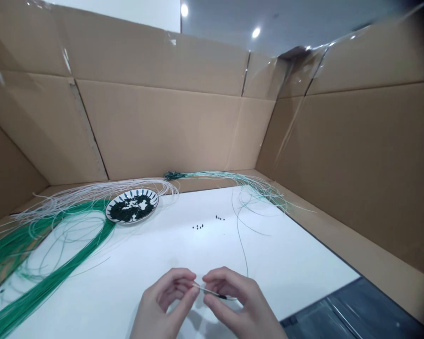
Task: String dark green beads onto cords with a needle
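Note:
Low over the white sheet, my left hand [166,301] and my right hand [233,301] pinch a thin pale strand [207,289] between their fingertips. A small black bead [222,296] sits on the strand just past my right fingers. A loose thin green strand [240,245] rises from near my right hand toward the back. Several more black beads [198,226] lie on the sheet ahead of my hands. Farther left, a blue-and-white plate [151,197] holds a heap of dark green beads.
Long bundles of green cord [38,278] curve across the left side. White strands [92,193] and pale green strands [240,179] spread from a dark knot [173,175] at the back. Cardboard walls [162,127] surround the white sheet [268,254], with dark flooring at lower right.

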Available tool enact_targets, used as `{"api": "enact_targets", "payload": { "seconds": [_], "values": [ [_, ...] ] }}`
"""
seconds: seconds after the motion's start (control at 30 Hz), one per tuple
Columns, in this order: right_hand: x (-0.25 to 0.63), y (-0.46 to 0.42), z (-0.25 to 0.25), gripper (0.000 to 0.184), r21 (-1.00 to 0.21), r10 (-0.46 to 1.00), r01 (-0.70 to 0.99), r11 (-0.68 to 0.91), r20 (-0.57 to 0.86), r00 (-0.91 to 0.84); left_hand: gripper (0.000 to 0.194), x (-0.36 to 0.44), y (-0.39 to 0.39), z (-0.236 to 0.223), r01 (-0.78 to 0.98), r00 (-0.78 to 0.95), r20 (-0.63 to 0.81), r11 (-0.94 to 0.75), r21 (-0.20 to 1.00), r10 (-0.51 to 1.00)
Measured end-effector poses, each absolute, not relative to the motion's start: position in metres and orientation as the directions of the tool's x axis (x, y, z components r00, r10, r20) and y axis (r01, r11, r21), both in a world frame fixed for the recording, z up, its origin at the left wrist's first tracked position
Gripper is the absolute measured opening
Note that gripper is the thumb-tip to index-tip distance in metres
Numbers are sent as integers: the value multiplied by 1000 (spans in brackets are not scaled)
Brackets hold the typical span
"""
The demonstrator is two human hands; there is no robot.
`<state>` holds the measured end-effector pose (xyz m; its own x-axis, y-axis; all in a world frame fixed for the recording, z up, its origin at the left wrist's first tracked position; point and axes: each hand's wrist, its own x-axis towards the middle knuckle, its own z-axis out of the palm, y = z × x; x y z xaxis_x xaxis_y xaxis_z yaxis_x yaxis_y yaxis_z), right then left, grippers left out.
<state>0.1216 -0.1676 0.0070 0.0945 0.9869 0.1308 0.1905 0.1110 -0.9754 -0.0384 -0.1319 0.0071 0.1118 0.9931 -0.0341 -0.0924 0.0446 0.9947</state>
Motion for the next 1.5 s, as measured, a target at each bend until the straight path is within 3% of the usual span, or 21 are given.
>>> {"api": "enact_targets", "payload": {
  "seconds": [0.3,0.5,0.63,0.83,1.0,1.3,1.5],
  "values": [
    [92,-182,40,28,-994,986,-75,80,68,149,30,-51,-150,39,-249,10,-8,11,969,1000],
    [78,-191,53,9,-975,964,-83,205,187,188,19,-55,-161,49,-399,-13,-18,11,917,1000],
    [75,-195,59,7,-970,947,-44,241,225,227,6,-58,-163,50,-323,-10,57,-57,945,998],
    [74,-197,59,9,-987,951,-88,137,106,290,11,-59,-162,47,-192,88,170,-151,970,982],
    [77,-195,54,1,-987,951,-24,159,146,274,17,-56,-162,48,-241,111,189,-158,958,976],
    [76,-196,53,7,-979,945,21,202,200,258,14,-56,-162,48,-228,100,111,-85,970,989],
    [74,-196,58,6,-985,945,45,165,171,278,14,-56,-163,48,-207,103,161,-137,969,982]
  ]
}}
